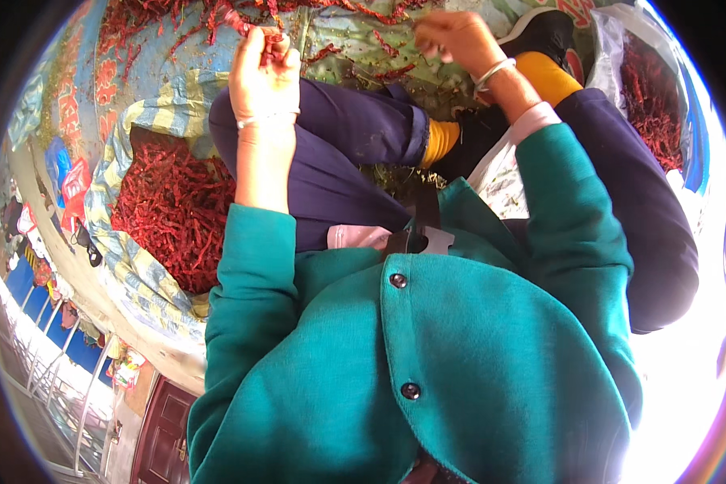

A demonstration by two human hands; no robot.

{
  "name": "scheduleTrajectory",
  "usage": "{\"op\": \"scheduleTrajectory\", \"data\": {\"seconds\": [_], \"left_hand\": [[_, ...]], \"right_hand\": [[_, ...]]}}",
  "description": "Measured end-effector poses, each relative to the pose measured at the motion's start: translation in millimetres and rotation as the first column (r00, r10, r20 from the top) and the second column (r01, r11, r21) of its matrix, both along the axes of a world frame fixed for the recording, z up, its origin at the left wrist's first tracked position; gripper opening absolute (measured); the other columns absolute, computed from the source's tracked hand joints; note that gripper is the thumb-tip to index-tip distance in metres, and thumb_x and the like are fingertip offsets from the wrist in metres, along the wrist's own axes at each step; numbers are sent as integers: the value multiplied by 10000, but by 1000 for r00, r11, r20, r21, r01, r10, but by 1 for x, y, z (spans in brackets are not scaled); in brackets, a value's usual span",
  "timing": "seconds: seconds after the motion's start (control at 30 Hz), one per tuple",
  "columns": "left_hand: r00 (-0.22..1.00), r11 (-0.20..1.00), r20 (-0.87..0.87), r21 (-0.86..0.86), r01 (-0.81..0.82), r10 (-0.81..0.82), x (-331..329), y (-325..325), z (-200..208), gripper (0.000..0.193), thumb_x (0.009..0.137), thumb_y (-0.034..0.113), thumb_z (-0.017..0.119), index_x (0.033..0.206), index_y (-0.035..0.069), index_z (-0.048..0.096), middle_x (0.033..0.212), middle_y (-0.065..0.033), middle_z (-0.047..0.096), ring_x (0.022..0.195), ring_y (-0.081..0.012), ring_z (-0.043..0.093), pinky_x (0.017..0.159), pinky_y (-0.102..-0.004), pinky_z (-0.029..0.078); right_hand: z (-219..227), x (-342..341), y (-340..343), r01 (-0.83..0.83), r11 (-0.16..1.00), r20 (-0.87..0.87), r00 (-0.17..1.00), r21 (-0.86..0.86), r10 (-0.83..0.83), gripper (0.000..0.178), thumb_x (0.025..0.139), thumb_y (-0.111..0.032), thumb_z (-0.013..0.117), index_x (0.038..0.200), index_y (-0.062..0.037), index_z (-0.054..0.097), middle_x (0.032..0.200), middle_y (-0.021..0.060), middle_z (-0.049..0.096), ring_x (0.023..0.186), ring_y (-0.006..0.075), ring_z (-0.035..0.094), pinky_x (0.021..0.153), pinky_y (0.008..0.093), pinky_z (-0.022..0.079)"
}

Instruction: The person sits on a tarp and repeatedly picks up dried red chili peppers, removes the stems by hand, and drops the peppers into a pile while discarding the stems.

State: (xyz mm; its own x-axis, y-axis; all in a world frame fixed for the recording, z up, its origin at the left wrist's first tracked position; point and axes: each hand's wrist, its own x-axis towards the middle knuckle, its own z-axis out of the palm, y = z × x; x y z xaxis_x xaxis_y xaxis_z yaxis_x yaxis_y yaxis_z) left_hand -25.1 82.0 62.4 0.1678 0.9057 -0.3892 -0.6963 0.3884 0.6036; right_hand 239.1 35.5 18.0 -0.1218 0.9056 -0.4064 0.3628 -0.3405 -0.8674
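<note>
At the top, my left hand [266, 77] is closed, its fingers pinching dried red chili peppers [242, 22] whose upper ends are blurred. To its right, my right hand [460, 39] is raised over the printed sheet with fingers bent inward. Its fingertips are a little smeared, and whatever they pinch is too small to make out. More dried chilies [327, 52] lie scattered on the sheet [355, 60] beneath and between the two hands. Below my left hand, a checked cloth sack [109, 189] holds a large heap of dried red chilies [173, 214].
A clear plastic bag [609, 52] with dried chilies stands at the right, beyond my bent leg [621, 161]. A dark shoe [544, 36] rests near my right wrist. Blue and red plastic bags [74, 189] lie at the far left. A brown door [163, 431] shows at lower left.
</note>
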Motion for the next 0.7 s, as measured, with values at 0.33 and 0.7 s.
{"op": "scheduleTrajectory", "data": {"seconds": [0.33, 0.7], "left_hand": [[449, 841, -793, -142, 522, -412, -17, 25, -14, 363, 769, -53, 430, 1122, -31, 514, 906, -82, 591, 718, -104, 555, 573, -205, 431], [-555, 490, -831, -495, 717, -28, 9, 46, -92, 418, 671, 252, 718, 1013, 55, 583, 989, -127, 619, 937, -266, 592, 795, -370, 465]], "right_hand": [[-52, -45, -29, -493, 841, 785, 603, 225, 143, 180, 765, -121, 529, 917, -153, 620, 980, 71, 545, 943, 261, 559, 773, 349, 484], [-48, -45, 2, -64, 934, 452, 885, 350, -109, 236, 779, -284, 607, 884, -73, 605, 755, 171, 615, 733, 356, 593, 654, 415, 469]]}}
